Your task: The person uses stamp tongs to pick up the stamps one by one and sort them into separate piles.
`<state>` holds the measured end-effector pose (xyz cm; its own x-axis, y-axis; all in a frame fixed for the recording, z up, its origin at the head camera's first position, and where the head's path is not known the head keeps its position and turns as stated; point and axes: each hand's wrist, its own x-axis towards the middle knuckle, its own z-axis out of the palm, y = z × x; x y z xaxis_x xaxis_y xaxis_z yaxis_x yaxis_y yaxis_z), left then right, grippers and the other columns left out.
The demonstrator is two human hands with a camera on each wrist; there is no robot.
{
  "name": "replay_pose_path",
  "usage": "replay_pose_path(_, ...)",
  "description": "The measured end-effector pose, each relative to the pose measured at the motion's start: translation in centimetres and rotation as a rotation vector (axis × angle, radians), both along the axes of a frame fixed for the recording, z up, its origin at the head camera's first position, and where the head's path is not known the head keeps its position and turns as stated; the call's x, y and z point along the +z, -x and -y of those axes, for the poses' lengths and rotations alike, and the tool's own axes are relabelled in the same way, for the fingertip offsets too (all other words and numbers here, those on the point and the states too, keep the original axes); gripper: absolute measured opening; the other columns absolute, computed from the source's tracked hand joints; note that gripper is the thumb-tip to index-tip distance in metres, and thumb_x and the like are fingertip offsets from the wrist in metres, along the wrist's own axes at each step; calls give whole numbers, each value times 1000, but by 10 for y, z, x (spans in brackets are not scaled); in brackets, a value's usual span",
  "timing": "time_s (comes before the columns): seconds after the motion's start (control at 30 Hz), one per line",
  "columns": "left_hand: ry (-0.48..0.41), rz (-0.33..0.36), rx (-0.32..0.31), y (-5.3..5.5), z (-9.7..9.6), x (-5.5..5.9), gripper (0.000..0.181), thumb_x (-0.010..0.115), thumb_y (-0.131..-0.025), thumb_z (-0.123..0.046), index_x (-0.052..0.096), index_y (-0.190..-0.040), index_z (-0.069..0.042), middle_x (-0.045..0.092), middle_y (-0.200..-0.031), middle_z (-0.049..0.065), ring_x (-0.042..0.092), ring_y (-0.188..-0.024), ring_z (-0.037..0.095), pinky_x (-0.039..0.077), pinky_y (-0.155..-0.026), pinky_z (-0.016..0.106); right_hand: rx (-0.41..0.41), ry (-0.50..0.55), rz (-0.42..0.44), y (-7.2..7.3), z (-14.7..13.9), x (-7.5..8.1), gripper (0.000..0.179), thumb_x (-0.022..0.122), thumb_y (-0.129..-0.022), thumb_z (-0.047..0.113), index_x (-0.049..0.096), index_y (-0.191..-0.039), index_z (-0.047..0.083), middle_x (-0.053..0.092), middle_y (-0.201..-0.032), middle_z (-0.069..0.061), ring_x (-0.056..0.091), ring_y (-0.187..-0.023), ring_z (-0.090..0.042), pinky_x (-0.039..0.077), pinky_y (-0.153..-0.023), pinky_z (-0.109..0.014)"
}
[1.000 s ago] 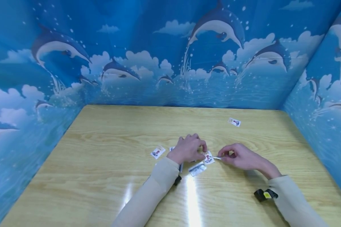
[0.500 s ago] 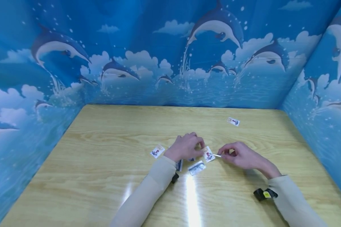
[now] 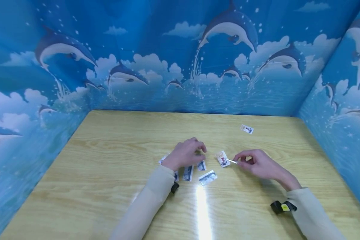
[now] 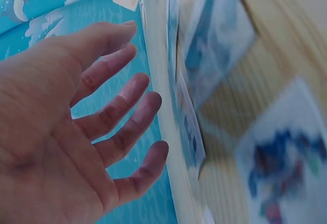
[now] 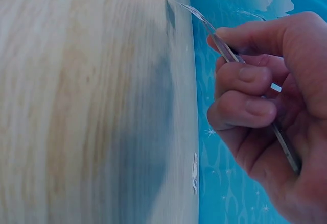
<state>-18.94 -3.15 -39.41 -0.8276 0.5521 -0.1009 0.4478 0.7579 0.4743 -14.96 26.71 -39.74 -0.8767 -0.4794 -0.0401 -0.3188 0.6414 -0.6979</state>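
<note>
My right hand (image 3: 259, 164) holds slim metal tweezers (image 5: 223, 46) between thumb and fingers. At their tip is a white stamp (image 3: 223, 159) with a coloured picture, apparently off the table; its serrated edge shows at the top of the left wrist view. My left hand (image 3: 186, 154) hovers left of it with loosely bent, spread fingers and holds nothing. Beneath and in front of that hand lie several stamps, among them a blue-grey one (image 3: 188, 173), a smaller one (image 3: 201, 165) and a tilted one (image 3: 208, 178). The left hand and forearm partly hide others.
One more stamp (image 3: 246, 129) lies alone at the table's back right. The wooden table (image 3: 114, 143) meets a blue dolphin-print curtain (image 3: 156, 73) at the back and sides. A black wrist camera (image 3: 277, 207) sits under the right cuff.
My left hand has drawn away leftward from the pictured stamp, uncovering stamps below. The stamp at the tweezers has shifted slightly up and right with my right hand.
</note>
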Motion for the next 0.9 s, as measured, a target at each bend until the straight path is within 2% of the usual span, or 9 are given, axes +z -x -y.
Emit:
replay_pose_path(0.3,-43,-1,32,3,21,0,29,72,-95,-33,70,-122,-22,64,-128,2,61,-117,21,46,-106,53,-77,-13,-19,0,-7,8,19,66,-97,8,74,-113,8,63,-86,-4,43,-54,-2,39,-49,-23)
replay_pose_path(0.63,-51,38,44,5,44,-2,29,73,-94,-32,72,-121,-22,64,-130,4,60,-119,23,47,-107,52,-141,-2,-18,-1,-14,12,21,65,-99,12,73,-117,5,65,-89,-7,41,-52,-2,37,-48,-24)
replay_pose_path(0.8,-37,72,55,6,56,0,31,77,-91,-31,72,-122,-25,60,-138,7,55,-130,30,40,-113,58,-166,-2,-54,-1,-19,12,20,66,-98,12,73,-115,4,67,-91,-10,44,-52,-2,38,-48,-24)
replay_pose_path(0.9,-34,117,53,6,61,1,32,78,-90,-30,72,-122,-28,56,-144,7,49,-136,32,32,-117,65,-179,13,-52,1,-23,11,20,65,-99,12,73,-116,3,67,-93,-12,45,-52,-2,38,-48,-24)
